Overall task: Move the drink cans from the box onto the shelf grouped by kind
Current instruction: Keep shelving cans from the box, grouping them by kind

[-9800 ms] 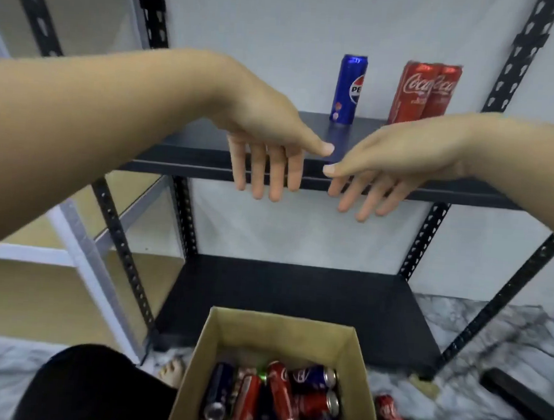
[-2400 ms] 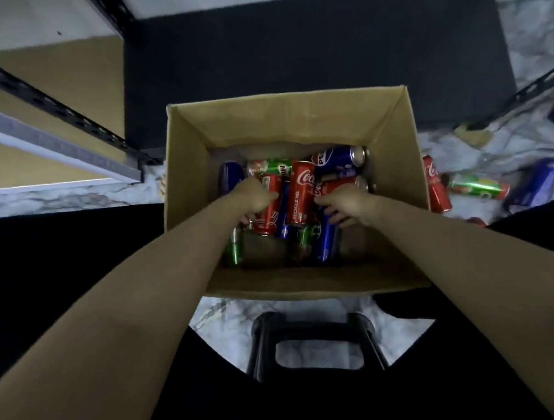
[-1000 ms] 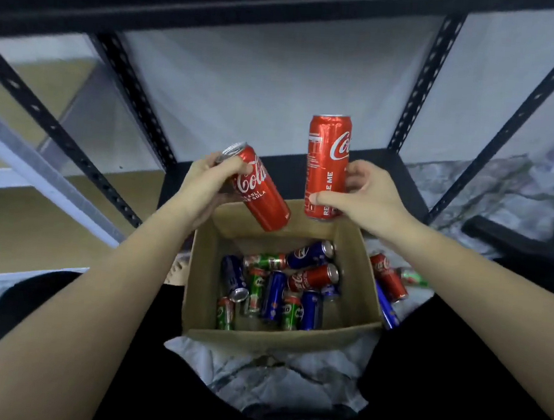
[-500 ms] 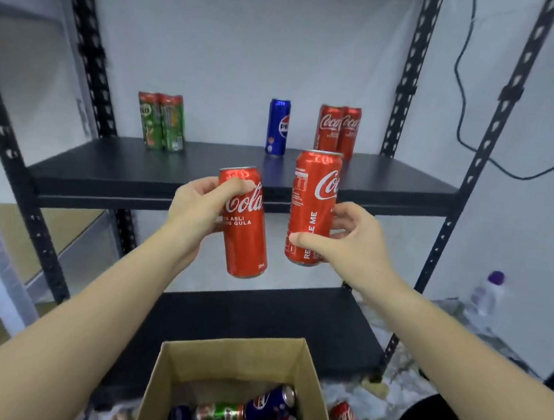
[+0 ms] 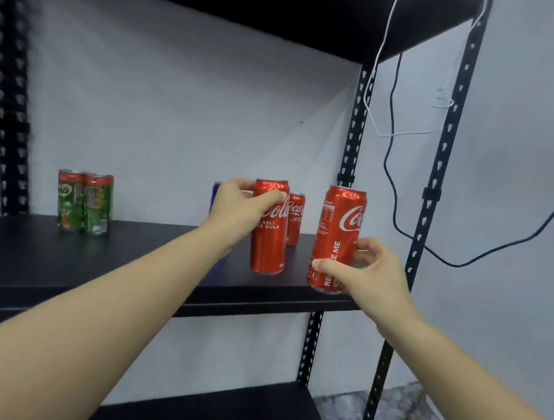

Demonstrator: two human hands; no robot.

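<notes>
My left hand [image 5: 236, 208] grips a red cola can [image 5: 268, 242] upright over the black shelf board [image 5: 69, 261], its base at or just above the surface. My right hand [image 5: 366, 275] holds a second red cola can [image 5: 337, 237] near the shelf's front right edge, slightly tilted. Behind them at the back stands another red cola can [image 5: 295, 217]. A blue can [image 5: 215, 199] is mostly hidden behind my left hand. Two green cans [image 5: 84, 201] stand together at the back left. The box is out of view.
Black perforated uprights [image 5: 349, 169] frame the shelf on the right, and another upright [image 5: 10, 109] stands at the left. A white cable and a black cable [image 5: 391, 152] hang beside the right posts. A lower shelf board [image 5: 222, 409] lies below. A shelf overhead darkens the top.
Both hands have carried the two red cans up and forward from in front of the shelf onto the shelf level. My view has tilted up, so the box dropped out of sight.
</notes>
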